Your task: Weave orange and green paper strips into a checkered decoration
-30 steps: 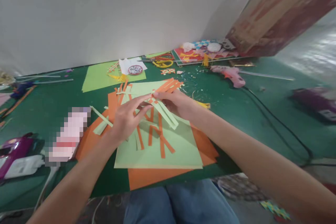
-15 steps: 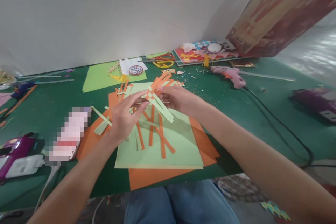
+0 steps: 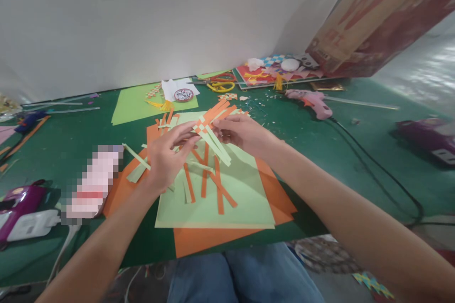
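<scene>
Nudged slightly left, the weave point(image 3: 202, 128) sits mid-frame, pinched by your left hand point(image 3: 164, 154) and right hand point(image 3: 247, 133), so keep its strips point(image 3: 214, 147) snug and flat.

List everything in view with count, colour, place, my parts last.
Woven paper piece: one, orange and mint, centre.
Paper sheets: several, mint, orange and lime, front and back.
Narrow paper strips: several, orange and mint, atop sheets.
Looped scissors: at least one, yellow-handled, back.
Pistol-shaped glue gun: one, pink, right.
Rounded devices: two, purple, far left and right.
Flat pixelated slab: one, pinkish, left.
Printed box: one, brown and red, right.
Craft scraps: many, multicoloured, back.
Tabletop: one, green, underneath.
Denim legs: two, blue, bottom.
Left hand: one, bare, gripping woven piece.
Right hand: one, bare, likewise gripping.
</scene>
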Demonstrator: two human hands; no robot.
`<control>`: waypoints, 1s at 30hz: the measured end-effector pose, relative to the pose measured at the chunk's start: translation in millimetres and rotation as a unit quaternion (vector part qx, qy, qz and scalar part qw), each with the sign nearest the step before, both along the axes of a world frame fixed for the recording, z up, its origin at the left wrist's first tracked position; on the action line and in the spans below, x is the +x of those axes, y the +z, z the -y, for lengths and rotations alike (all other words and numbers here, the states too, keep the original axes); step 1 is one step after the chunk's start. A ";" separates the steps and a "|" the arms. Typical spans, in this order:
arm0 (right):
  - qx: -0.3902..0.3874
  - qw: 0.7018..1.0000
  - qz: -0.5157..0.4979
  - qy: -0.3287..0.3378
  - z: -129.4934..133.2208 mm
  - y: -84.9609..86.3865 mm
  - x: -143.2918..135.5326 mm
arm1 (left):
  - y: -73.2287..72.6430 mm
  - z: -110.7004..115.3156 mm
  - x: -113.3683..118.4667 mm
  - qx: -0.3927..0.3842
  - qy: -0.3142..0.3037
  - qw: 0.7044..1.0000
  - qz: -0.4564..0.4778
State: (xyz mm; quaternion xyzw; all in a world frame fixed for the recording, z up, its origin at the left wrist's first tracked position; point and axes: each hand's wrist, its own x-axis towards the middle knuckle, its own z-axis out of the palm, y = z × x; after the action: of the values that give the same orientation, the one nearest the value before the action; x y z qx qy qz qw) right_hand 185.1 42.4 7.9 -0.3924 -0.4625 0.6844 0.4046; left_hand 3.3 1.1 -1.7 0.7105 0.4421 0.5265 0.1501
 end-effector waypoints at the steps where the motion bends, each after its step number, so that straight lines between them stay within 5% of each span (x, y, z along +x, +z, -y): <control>1: 0.000 1.000 -0.001 -0.002 0.2 0.4 -0.2 | -0.4 -0.2 -0.1 0.000 -0.003 1.000 0.000; 30: 0.059 0.996 0.028 -0.054 7.0 -2.2 -8.6 | 9.8 -1.8 2.4 -0.177 -0.044 0.976 0.116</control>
State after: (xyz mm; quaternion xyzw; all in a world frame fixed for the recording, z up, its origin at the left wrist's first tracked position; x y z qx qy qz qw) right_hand 176.4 35.4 5.7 -0.4114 -0.4916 0.6216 0.4502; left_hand 5.8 2.9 8.1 0.6254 0.4762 0.5119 0.3464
